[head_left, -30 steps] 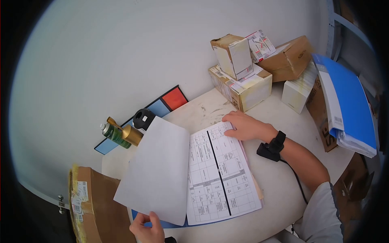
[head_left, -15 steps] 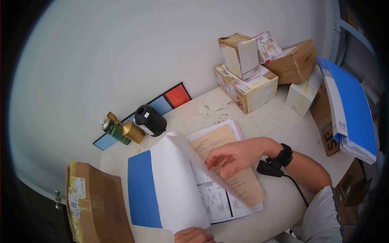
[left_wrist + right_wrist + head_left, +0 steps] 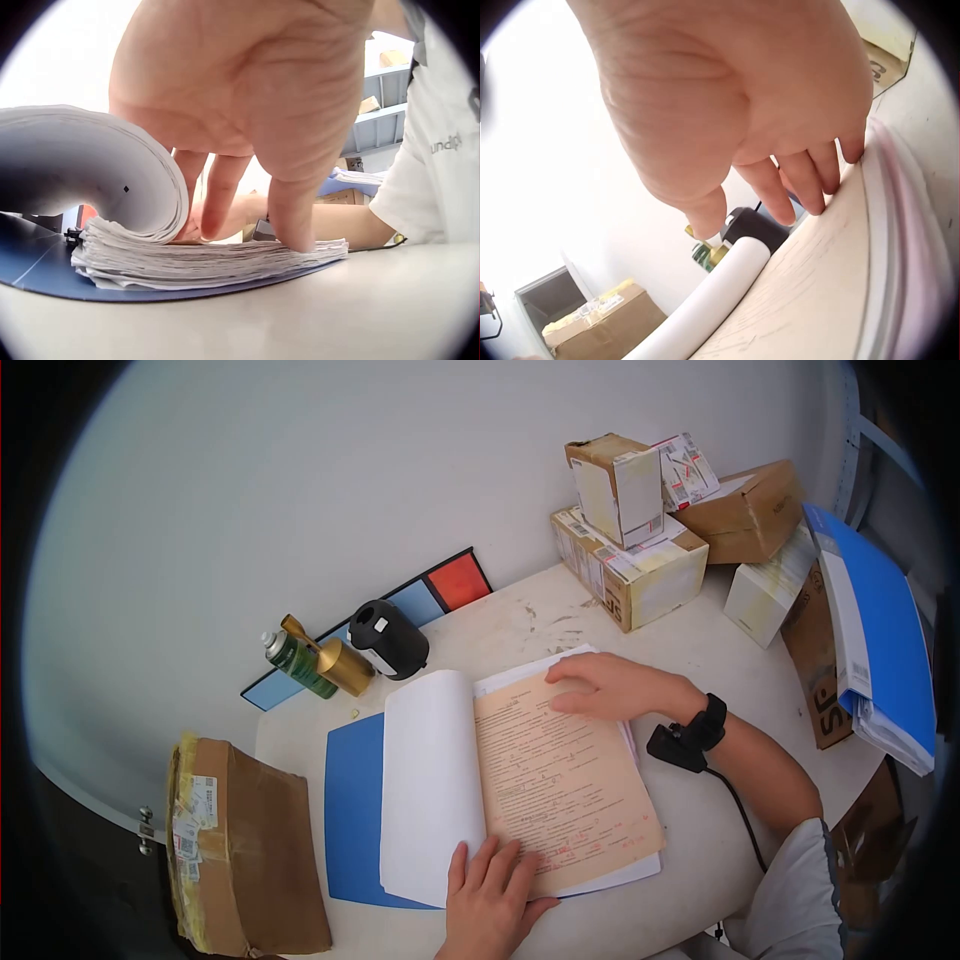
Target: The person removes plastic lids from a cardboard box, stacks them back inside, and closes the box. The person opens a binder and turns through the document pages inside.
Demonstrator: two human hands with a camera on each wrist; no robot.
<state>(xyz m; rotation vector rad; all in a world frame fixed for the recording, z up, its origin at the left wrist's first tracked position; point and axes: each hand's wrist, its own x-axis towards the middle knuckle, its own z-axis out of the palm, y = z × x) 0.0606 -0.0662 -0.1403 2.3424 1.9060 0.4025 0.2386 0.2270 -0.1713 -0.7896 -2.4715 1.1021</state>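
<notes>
A blue folder [image 3: 350, 820] lies spread on the table with a thick stack of paper [image 3: 187, 266] in it. The turned pages [image 3: 428, 790] curl over to the left, showing a blank white side. On top at the right is a peach printed sheet [image 3: 565, 780] with red handwritten marks. My left hand [image 3: 490, 900] rests at the sheet's lower left, fingers spread near the fold; in the left wrist view its fingertips reach down to the stack. My right hand [image 3: 625, 688] touches the sheet's upper right, and the right wrist view shows its fingertips along the edge.
Behind the folder stand a black cylindrical holder [image 3: 388, 640], a gold cup [image 3: 345, 667] and a green spray can [image 3: 300, 665]. A cardboard box [image 3: 265, 860] is at the left. Several parcels [image 3: 650, 575] and a blue binder [image 3: 885, 620] occupy the right.
The white table-printed page has turned over to the left, uncovering the peach sheet. My left hand let go of the page and moved right onto the paper; my right hand went back to the upper right.
</notes>
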